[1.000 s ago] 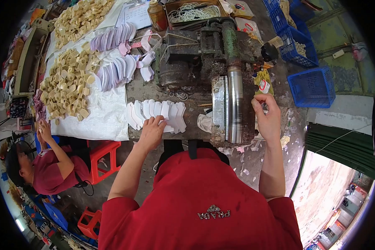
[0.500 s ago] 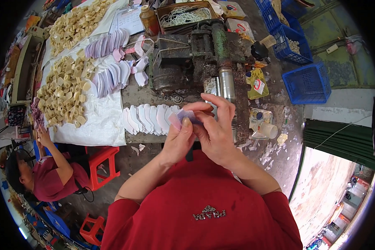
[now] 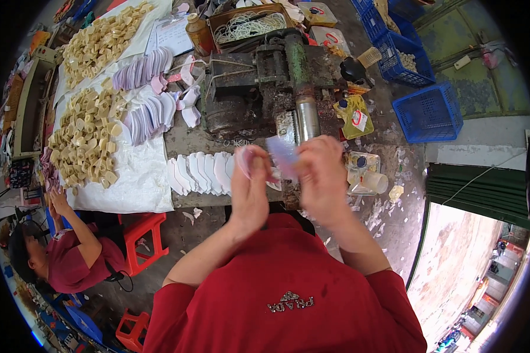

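Observation:
My left hand (image 3: 250, 191) is closed on a pinkish-white curved piece (image 3: 245, 161), thin like cut fabric or foam, held upright between thumb and fingers. My right hand (image 3: 324, 182), somewhat blurred, pinches a lilac piece (image 3: 281, 156) of similar material just beside it. Both hands are above the table's near edge, in front of a dark, greasy machine (image 3: 232, 112) with a shiny metal cylinder (image 3: 307, 119). Left of my left hand, a row of white curved pieces (image 3: 199, 172) lies overlapped on the table. Lilac-white stacks (image 3: 150, 117) lie farther left.
Heaps of beige blocks (image 3: 85, 132) cover a white sheet (image 3: 141, 194) at left. A co-worker (image 3: 79, 259) sits there near a red stool (image 3: 144, 244). Blue crates (image 3: 428, 115) stand at far right. A clear plastic container (image 3: 365, 176) lies right of the machine.
My hands have moved apart. The lilac piece, earlier between both hands, is now in my right hand, separate from the pinkish-white piece in my left. The view has shifted slightly.

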`<act>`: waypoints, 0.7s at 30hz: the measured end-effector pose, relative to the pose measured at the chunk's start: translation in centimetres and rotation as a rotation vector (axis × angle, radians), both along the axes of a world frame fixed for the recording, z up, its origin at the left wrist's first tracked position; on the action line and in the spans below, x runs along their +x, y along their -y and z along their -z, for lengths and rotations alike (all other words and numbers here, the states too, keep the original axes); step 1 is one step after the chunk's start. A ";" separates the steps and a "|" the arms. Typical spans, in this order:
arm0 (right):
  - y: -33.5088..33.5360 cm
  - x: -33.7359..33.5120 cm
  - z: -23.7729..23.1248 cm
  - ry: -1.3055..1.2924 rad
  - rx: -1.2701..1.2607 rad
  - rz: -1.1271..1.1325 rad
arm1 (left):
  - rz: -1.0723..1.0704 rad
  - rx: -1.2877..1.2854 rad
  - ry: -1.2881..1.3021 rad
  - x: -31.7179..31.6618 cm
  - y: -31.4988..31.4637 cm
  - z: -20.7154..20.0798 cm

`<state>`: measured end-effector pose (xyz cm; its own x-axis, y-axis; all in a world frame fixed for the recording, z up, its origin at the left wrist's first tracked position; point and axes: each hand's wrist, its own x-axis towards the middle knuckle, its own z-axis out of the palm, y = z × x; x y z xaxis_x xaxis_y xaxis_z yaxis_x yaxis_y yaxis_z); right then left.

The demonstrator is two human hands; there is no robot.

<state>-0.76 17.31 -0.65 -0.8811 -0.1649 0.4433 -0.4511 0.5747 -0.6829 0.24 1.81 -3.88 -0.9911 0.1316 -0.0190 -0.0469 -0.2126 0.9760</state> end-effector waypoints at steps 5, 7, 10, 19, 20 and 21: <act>-8.0 -1.8 -2.1 0.203 0.171 0.203 | 0.144 -0.391 0.140 -1.6 1.6 0.6; -9.7 -2.0 -1.0 0.520 0.410 0.198 | 0.212 -0.616 -0.291 -1.2 0.7 0.8; -8.3 -1.7 1.0 0.480 0.420 0.028 | 0.332 -0.706 -0.251 -0.3 -1.0 0.6; -7.9 -1.5 1.6 0.329 0.081 0.267 | 0.162 -0.609 -0.160 -1.4 4.6 2.0; -7.8 -1.5 1.7 0.331 0.076 0.256 | 0.093 -0.610 -0.128 -1.4 6.3 3.1; -7.8 -1.4 1.7 0.332 0.058 0.271 | 0.007 -0.691 -0.128 -1.6 7.9 4.4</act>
<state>-2.13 25.09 -2.39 -0.9893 0.0756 0.1250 -0.0398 0.6839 -0.7285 -1.39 -6.14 -8.30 -0.9903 0.1383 0.0163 0.0786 0.4584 0.8852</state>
